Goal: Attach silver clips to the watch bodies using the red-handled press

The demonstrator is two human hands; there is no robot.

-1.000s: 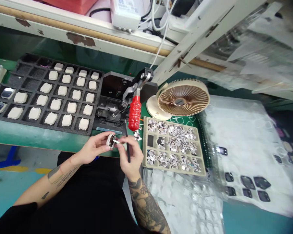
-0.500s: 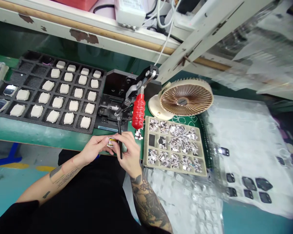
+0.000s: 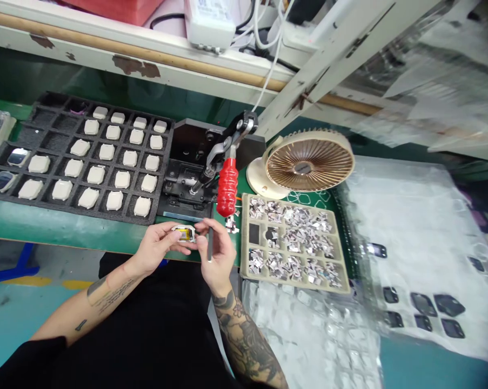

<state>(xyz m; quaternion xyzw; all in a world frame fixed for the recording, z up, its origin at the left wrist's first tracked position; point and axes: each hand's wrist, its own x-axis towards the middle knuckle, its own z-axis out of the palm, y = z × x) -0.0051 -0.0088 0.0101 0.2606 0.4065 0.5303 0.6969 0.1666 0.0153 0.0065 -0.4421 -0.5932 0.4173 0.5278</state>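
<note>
My left hand [image 3: 153, 247] is closed around a small pale watch case [image 3: 192, 233]. The case is tilted so its inside shows, with a yellow-and-dark battery-like part [image 3: 184, 234] in it. Close by on the right, my right hand [image 3: 220, 259] grips slim dark tweezers [image 3: 210, 246], held upright between thumb and fingers. Its fingertips are beside the case's right end; whether they touch it I cannot tell. Both hands are above the front edge of the green bench [image 3: 85, 229].
A black foam tray [image 3: 146, 220] of pale cases lies left. Behind my hands stands a clamp press with a red handle [image 3: 227, 189]. Right are a fan [image 3: 304, 167], a compartment tray [image 3: 244, 270] of small metallic pieces, and plastic sheets [image 3: 393, 216] with dark parts.
My right hand has shifted slightly right, away from the watch case, and the tweezers moved with it. The case has turned so more of its yellow inside shows.
</note>
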